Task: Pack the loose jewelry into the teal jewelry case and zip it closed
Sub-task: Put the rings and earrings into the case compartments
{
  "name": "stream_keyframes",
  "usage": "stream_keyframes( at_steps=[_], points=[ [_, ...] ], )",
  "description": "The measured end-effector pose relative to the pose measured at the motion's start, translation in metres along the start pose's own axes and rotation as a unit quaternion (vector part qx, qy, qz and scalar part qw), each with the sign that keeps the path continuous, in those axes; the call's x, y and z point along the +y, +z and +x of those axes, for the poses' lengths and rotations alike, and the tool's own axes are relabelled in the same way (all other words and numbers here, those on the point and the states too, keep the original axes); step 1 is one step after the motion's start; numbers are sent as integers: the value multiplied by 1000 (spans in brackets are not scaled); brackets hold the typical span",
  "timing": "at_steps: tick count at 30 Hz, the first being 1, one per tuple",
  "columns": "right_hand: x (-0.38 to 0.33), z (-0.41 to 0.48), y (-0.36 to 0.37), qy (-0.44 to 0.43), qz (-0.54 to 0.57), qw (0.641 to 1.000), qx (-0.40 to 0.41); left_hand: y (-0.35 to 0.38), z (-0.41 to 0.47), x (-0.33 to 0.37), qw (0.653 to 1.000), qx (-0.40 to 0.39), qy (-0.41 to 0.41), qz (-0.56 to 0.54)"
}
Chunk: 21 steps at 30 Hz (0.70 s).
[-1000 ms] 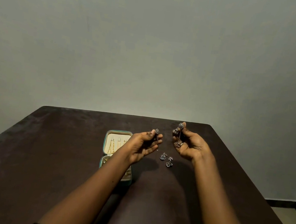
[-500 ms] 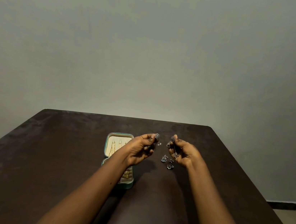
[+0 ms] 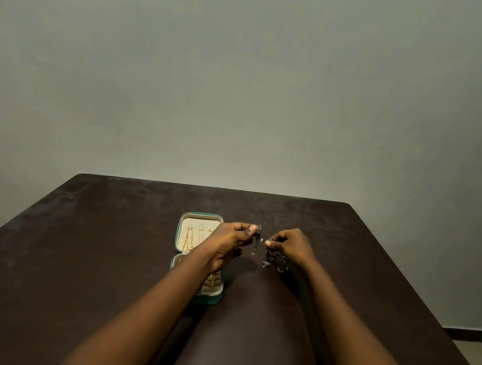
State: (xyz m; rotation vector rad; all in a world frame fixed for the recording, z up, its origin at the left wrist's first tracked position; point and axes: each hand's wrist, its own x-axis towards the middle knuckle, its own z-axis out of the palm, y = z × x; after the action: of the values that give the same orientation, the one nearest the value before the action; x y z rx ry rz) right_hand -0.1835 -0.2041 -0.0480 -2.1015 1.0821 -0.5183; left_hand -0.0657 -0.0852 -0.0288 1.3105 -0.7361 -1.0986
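The teal jewelry case [image 3: 183,224] lies open on the dark table, its cream lid panel holding gold chains and its lower half partly hidden by my left forearm. My left hand [image 3: 230,242] pinches a small silver earring [image 3: 258,232] just right of the case lid. My right hand [image 3: 291,244] has its fingers curled down over a cluster of silver earrings [image 3: 275,260] on the table, and whether it grips one I cannot tell for sure; a dangling piece hangs from its fingertips.
The dark brown table [image 3: 101,256] stretches wide to the left and right of the case. A plain grey wall stands behind its far edge. A strip of floor [image 3: 478,351] shows past the table's right edge.
Both hands have lowered and turned palm down. The right hand came down onto the earrings on the table, and the two hands moved closer together.
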Motion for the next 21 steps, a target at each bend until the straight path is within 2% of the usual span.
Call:
stream_keyframes(
  at_steps=[8, 15, 21],
  points=[
    [9, -3, -18, 9, -71, 997, 37, 0, 6, -6, 999, 6, -30, -25],
    [26, -15, -19, 16, -138, 990, -19, -1, 5, -6, 994, 4, -63, -89],
    [33, -13, -9, 19, -165, 986, 2, -1, 0, -2, 993, 6, -69, -96]
  ],
)
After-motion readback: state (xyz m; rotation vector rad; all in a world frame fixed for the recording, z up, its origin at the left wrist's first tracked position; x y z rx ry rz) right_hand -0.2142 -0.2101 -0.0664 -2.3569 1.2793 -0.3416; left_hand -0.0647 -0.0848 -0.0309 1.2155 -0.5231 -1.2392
